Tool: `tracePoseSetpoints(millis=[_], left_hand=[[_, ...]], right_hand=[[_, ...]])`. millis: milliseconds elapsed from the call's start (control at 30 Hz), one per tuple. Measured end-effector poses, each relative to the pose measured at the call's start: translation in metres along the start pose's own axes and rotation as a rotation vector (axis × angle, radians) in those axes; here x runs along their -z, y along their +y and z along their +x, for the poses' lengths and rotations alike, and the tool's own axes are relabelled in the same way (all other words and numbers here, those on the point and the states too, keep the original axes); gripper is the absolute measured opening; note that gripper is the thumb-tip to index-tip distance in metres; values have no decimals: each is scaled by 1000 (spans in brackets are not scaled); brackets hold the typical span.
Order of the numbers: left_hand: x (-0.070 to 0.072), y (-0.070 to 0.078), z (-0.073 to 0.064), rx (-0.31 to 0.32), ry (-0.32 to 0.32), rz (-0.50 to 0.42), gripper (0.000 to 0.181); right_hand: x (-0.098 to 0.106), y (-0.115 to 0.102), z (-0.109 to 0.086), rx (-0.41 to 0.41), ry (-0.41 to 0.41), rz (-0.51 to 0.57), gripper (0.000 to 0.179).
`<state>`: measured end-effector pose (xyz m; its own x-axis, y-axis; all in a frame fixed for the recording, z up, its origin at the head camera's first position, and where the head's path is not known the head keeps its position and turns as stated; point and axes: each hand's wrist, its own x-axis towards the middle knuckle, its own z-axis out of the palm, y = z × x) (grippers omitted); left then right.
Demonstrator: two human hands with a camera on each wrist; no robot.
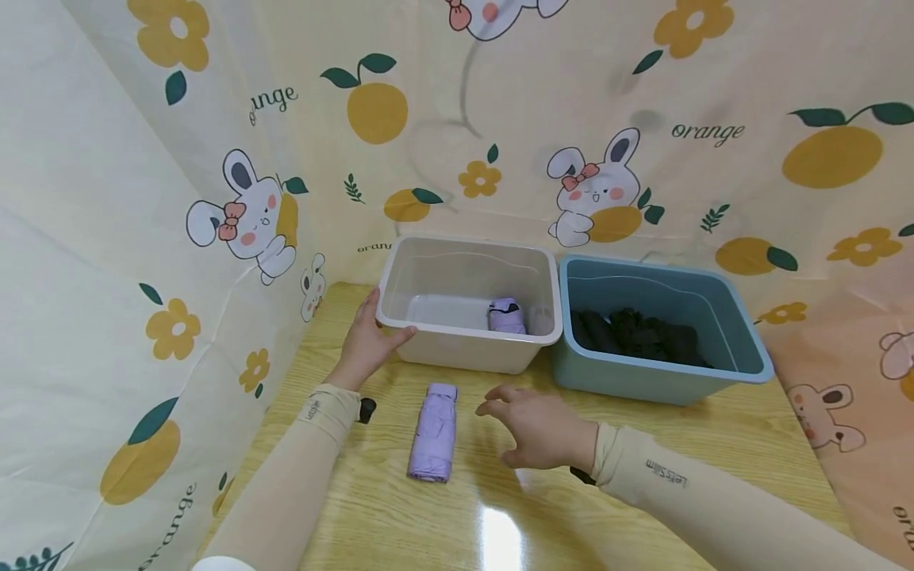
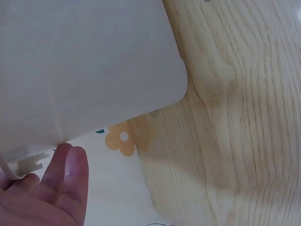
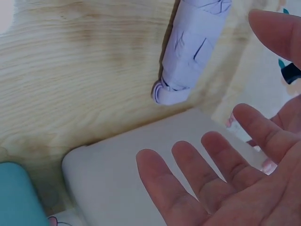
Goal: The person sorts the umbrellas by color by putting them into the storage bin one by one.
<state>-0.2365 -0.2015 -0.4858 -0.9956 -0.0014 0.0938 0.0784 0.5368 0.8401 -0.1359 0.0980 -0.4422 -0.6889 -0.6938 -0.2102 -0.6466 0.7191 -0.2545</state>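
Observation:
A lavender roll of wrinkled cloth (image 1: 433,433) lies on the table in front of the beige bin (image 1: 467,349). My left hand (image 1: 366,342) grips that bin's left front corner, thumb over the rim; the left wrist view shows fingers (image 2: 70,174) against its outer wall. Just right of the roll, my right hand (image 1: 539,427) hovers with fingers spread and holds nothing. In the right wrist view the same roll (image 3: 193,52) is apart from the fingers. A second lavender bundle (image 1: 507,316) with a dark cord or edge sits inside the beige bin, at its right.
A blue-green bin (image 1: 660,377) stands right beside the beige one, with dark cloth items (image 1: 635,333) inside. Both rest on a wood-grain table (image 1: 371,515). Behind and to the left hangs a printed sheet (image 1: 457,159) with rabbits and oranges.

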Motion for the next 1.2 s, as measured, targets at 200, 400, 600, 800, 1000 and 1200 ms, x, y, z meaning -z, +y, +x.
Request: tracePoseSetpoints(millis=[200,400,600,800,1000,1200], left_hand=[[1,-3,0,-16,-12,-79,99],[1,-3,-2,6,-17,-94,100],[1,-4,0,3,-26,-102,99],[2,-3,0,32,-49,-58,102],[5,3,-2,77,-76,23,106],[8,8,-4,99,-81,55,105]], right_hand=[[-6,-6,15,16,-29,11,65],[-16,-12,31,30,-50,6,70],[-34,-16,47,41,-34,13,83],[-61,-21,62,21,-51,-5,101],[-83,-26,72,3,-9,-14,112],[-95,-32,80,0,36,-45,110]])
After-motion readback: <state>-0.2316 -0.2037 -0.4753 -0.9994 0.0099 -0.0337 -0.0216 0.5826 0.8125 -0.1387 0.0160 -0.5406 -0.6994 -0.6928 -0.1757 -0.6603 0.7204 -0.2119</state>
